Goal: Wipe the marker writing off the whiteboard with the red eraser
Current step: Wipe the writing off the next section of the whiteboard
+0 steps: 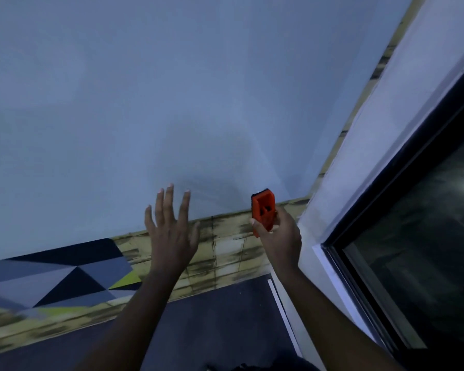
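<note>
So my right hand (276, 231) has its fingers (255, 223) wrapped round the red eraser (263, 210), low by the whiteboard (172, 89) bottom edge. Left hand (170, 231) is open, fingers spread near the board. Any writing left looks like faint smudges; my worry is skimming too lightly and just smearing it.

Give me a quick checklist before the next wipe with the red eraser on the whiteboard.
1. Red eraser gripped in the right hand: ok.
2. Dark felt pad faces the whiteboard: ok, it seems.
3. Eraser touching the board: cannot tell.
4. Left hand out of the eraser's way: ok, open and to its left.
5. Marker writing left to wipe: cannot tell, only faint smudges above the hands.
</note>
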Tool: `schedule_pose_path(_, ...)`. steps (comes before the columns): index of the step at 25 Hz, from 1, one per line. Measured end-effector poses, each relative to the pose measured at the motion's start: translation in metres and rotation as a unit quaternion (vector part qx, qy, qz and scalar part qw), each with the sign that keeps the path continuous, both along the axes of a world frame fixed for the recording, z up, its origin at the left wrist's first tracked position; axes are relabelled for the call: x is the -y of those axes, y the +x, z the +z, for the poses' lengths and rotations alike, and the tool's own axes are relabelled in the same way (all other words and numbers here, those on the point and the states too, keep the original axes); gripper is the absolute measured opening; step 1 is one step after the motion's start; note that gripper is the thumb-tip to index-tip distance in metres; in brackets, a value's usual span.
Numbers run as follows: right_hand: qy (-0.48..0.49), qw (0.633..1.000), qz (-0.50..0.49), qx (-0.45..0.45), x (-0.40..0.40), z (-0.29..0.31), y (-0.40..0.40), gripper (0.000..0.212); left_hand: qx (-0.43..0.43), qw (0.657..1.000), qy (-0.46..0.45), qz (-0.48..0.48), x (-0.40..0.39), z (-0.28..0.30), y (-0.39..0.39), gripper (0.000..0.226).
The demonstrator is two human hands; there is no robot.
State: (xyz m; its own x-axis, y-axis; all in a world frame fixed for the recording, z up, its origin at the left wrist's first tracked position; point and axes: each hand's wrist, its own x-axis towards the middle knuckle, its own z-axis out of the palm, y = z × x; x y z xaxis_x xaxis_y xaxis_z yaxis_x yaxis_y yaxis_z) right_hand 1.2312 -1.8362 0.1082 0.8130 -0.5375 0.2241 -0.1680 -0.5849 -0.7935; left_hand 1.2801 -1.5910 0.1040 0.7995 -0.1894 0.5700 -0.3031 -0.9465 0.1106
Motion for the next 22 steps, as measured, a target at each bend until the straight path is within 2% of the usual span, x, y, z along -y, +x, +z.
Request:
schedule_pose_path(3, 0.004, 1.000, -0.008, 0.017, 0.012, 0.006, -0.021, 0.051, -0.012, 1.000, 0.018, 0.001, 0.011, 0.001, -0.019, 0.085)
schedule_pose_path(8, -0.010, 0.999, -0.002, 0.037, 0.036, 0.019, -0.049, 0.053, -0.017, 0.999, 0.032, 0.036, 0.013, 0.016, -0.052, 0.089)
schedule_pose_path(16, -0.084, 0.989, 0.056, 0.110, 0.069, 0.099, -0.102, 0.056, 0.017, 0.998, 0.036, 0.052, 0.054, 0.080, -0.118, 0.090)
schedule_pose_path(22, -0.101, 0.981, 0.057, 0.158, 0.098, 0.141, -0.140, 0.058, 0.055, 0.995, 0.064, 0.054, 0.077, 0.116, -0.162, 0.090)
